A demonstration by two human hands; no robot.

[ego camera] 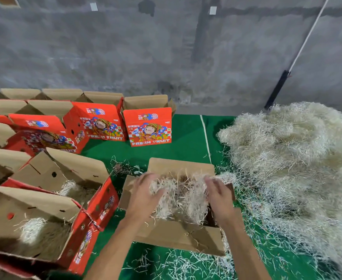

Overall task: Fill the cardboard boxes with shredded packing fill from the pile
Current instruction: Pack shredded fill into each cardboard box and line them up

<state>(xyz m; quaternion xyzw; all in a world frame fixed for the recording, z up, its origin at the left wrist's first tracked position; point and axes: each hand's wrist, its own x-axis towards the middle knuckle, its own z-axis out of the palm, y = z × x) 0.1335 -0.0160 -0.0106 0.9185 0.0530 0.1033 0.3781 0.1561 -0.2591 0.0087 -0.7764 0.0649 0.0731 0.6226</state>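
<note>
An open cardboard box sits on the green mat in front of me, holding a heap of pale shredded fill. My left hand rests on the left side of that heap, fingers spread and blurred. My right hand is on the right side of the heap, fingers loosely bent against the fill. The big pile of shredded fill lies to the right on the mat. Two red boxes on the left, the nearer one and another behind it, hold some fill.
Several red "FRESH FRUIT" boxes stand open in rows at the back left. A grey concrete wall rises behind, with a black and white pole leaning on it. Loose strands litter the green mat near me.
</note>
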